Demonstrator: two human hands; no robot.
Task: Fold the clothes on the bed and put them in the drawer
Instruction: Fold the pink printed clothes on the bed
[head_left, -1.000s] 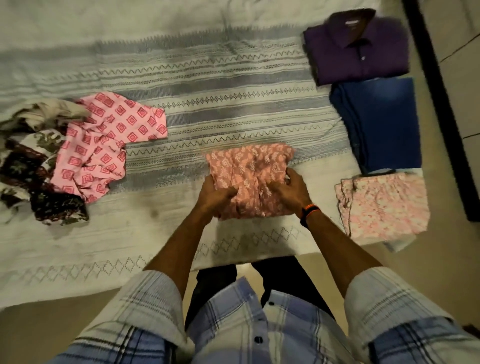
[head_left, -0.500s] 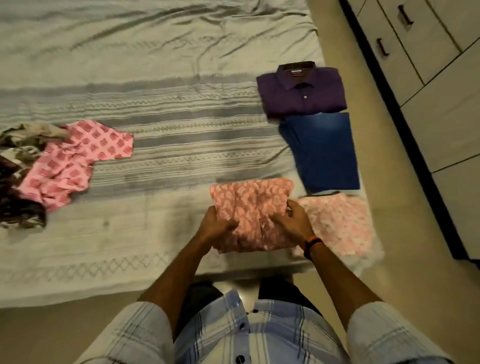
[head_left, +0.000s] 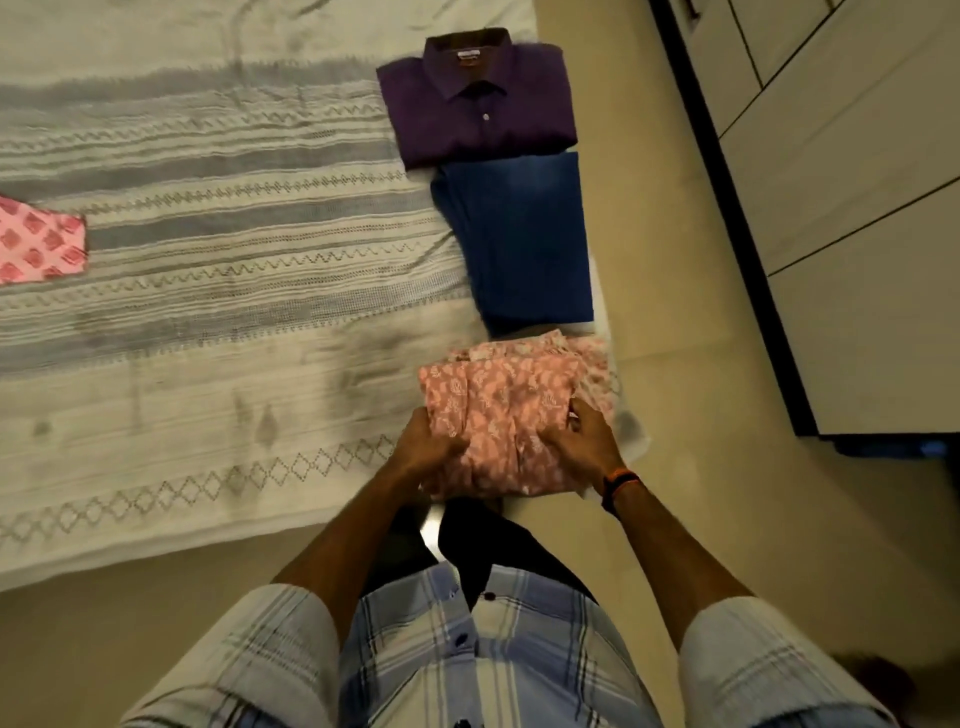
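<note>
Head view, left hand (head_left: 426, 447) and right hand (head_left: 584, 441) both grasping the folded salmon print garment (head_left: 498, 415) at the bed (head_left: 208, 364) corner, atop a paler pink garment (head_left: 597, 364) mostly hidden, frame motion-blurred, fingertips buried in cloth.

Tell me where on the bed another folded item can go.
Free: the striped sheet left of the purple shirt and jeans, right of the pink cloth. Crowded: the right edge, where both hands hold the peach garment.
</note>
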